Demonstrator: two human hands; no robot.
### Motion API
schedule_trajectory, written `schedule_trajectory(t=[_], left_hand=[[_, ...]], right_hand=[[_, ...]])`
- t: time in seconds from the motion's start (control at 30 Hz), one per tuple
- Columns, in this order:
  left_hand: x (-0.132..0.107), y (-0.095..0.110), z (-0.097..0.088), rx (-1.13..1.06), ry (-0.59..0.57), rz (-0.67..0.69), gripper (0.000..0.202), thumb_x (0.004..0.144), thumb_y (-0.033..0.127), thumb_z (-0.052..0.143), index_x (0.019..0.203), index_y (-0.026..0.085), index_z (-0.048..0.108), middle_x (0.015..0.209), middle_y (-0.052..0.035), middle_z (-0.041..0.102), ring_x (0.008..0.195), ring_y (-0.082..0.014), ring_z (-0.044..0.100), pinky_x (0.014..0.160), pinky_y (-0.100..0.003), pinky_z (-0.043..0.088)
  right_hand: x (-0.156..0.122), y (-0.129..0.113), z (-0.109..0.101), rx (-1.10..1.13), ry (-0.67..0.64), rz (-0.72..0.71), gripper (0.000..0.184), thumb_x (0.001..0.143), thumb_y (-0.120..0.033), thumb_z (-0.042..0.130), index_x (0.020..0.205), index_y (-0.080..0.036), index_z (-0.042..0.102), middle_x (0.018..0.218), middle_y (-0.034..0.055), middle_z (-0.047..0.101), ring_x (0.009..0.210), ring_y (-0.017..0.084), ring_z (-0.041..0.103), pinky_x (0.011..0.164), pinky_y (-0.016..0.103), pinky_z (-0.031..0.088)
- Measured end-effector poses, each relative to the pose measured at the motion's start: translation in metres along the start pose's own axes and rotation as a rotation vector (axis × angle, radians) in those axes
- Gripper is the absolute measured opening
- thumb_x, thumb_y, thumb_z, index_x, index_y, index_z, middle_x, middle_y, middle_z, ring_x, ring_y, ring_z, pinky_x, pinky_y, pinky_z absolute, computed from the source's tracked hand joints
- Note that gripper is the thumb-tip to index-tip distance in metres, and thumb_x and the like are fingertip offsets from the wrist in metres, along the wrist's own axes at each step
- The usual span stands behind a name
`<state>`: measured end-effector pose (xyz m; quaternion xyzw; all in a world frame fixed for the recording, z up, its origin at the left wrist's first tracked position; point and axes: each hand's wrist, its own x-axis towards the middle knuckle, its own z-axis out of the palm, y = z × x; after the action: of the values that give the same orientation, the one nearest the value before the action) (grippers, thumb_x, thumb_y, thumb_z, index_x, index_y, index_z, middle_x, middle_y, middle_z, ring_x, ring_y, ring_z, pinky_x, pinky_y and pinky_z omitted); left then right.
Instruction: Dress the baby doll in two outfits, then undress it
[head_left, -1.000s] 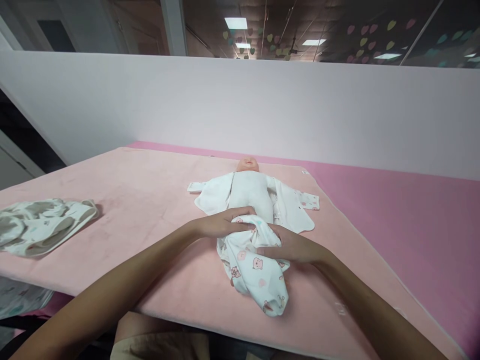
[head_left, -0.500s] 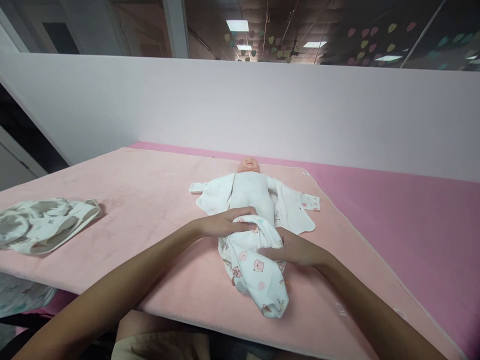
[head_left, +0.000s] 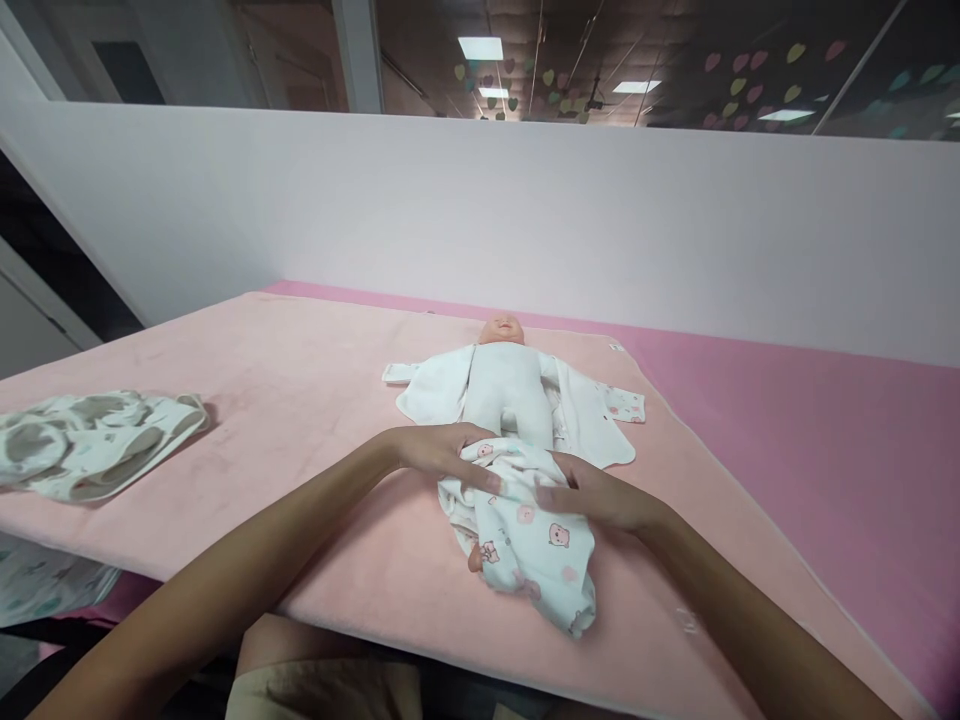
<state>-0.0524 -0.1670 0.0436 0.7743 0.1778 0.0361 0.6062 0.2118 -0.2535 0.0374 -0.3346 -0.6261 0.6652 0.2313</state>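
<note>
A baby doll [head_left: 504, 385] lies on its back, head away from me, with a white cloth body. Its white top [head_left: 589, 420] is spread open to both sides, sleeves stretched outward. Bunched over the doll's legs are white baby trousers [head_left: 536, 540] with pink animal prints. My left hand [head_left: 454, 455] is closed on the trousers' upper left side, thumb on top. On the upper right, my right hand [head_left: 592, 490] grips the same cloth, its thumb over the fabric. A small part of one doll foot [head_left: 475, 558] shows at the left edge of the trousers.
A pink mat [head_left: 300, 380] covers most of the table. To the left lies a folded white printed garment [head_left: 105, 445]. A white partition [head_left: 465, 210] with glass above it rises behind the table. Printed cloth [head_left: 52, 580] sits below the table edge at lower left.
The trousers' upper edge has come down toward me, uncovering the tops of the doll's legs. Their loose lower end has shifted slightly right. Both hands keep hold of the cloth.
</note>
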Motion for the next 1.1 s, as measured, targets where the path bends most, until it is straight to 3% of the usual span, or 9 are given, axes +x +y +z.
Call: schedule_trajectory(t=[0.13,0.2,0.33,0.47,0.53,0.73,0.83,0.93,1.1], left_hand=[[0.002,0.004,0.005,0.040,0.051,0.046,0.047,0.096,0.055,0.071,0.131,0.024,0.067,0.127,-0.0078,0.073,0.113,-0.0242,0.069,0.090,-0.032,0.057],[0.002,0.003,0.006,0.041,0.059,0.044,0.048,0.097,0.056,0.070,0.133,0.025,0.066,0.129,-0.0078,0.072,0.113,-0.0240,0.069,0.089,-0.032,0.057],[0.003,0.001,0.006,0.017,0.026,0.047,0.053,0.091,0.055,0.078,0.132,0.024,0.068,0.130,-0.0078,0.072,0.117,-0.0261,0.069,0.094,-0.034,0.058],[0.006,0.000,0.006,0.001,-0.093,0.119,0.057,0.077,0.046,0.091,0.124,0.019,0.072,0.116,-0.0082,0.077,0.109,-0.0279,0.073,0.090,-0.035,0.061],[0.007,0.000,0.006,-0.010,-0.132,0.142,0.054,0.078,0.046,0.090,0.122,0.018,0.073,0.111,-0.0081,0.077,0.104,-0.0271,0.074,0.087,-0.034,0.062],[0.006,-0.001,0.007,0.005,-0.017,0.169,0.050,0.094,0.059,0.072,0.123,0.019,0.074,0.120,-0.0092,0.077,0.114,-0.0266,0.071,0.094,-0.034,0.059],[0.008,0.000,0.009,0.037,0.001,0.185,0.050,0.096,0.059,0.069,0.126,0.019,0.072,0.120,-0.0092,0.076,0.112,-0.0255,0.071,0.092,-0.032,0.059],[0.010,0.003,0.010,0.046,-0.038,0.185,0.048,0.099,0.058,0.065,0.127,0.019,0.071,0.120,-0.0088,0.076,0.112,-0.0246,0.070,0.092,-0.032,0.058],[0.009,0.008,0.010,0.055,-0.110,0.179,0.044,0.095,0.052,0.073,0.125,0.020,0.070,0.117,-0.0077,0.075,0.114,-0.0263,0.070,0.093,-0.034,0.058]], right_hand=[[-0.001,-0.002,-0.001,-0.115,-0.059,0.021,0.038,0.086,-0.053,0.084,0.084,-0.018,0.069,0.077,0.0007,0.067,0.077,0.018,0.065,0.071,0.028,0.051],[0.000,0.002,-0.002,-0.099,-0.012,0.020,0.043,0.087,-0.057,0.082,0.078,-0.018,0.067,0.077,0.0012,0.068,0.074,0.017,0.065,0.070,0.028,0.051],[0.003,0.014,-0.002,0.026,0.141,-0.019,0.052,0.094,-0.068,0.069,0.095,-0.016,0.071,0.088,0.0057,0.073,0.082,0.020,0.069,0.077,0.031,0.054],[0.006,0.020,0.001,0.040,0.169,-0.026,0.054,0.100,-0.068,0.060,0.103,-0.015,0.071,0.088,0.0071,0.075,0.081,0.020,0.071,0.075,0.030,0.054],[0.006,0.019,0.002,0.032,0.168,-0.027,0.054,0.100,-0.068,0.059,0.102,-0.015,0.070,0.087,0.0066,0.074,0.079,0.019,0.070,0.072,0.029,0.053],[0.002,0.009,-0.001,-0.054,-0.017,-0.033,0.043,0.092,-0.058,0.077,0.091,-0.015,0.073,0.082,0.0025,0.071,0.072,0.015,0.063,0.063,0.023,0.047],[-0.001,0.008,-0.001,-0.056,-0.101,-0.064,0.039,0.090,-0.053,0.080,0.086,-0.014,0.075,0.082,0.0037,0.073,0.077,0.017,0.066,0.068,0.024,0.051],[0.000,0.016,-0.002,0.033,-0.011,-0.078,0.041,0.092,-0.054,0.079,0.101,-0.015,0.076,0.087,0.0050,0.075,0.080,0.018,0.070,0.075,0.027,0.055],[0.009,0.033,-0.004,0.139,0.199,-0.074,0.063,0.095,-0.069,0.067,0.124,-0.014,0.072,0.098,0.0120,0.078,0.088,0.024,0.074,0.075,0.033,0.058]])
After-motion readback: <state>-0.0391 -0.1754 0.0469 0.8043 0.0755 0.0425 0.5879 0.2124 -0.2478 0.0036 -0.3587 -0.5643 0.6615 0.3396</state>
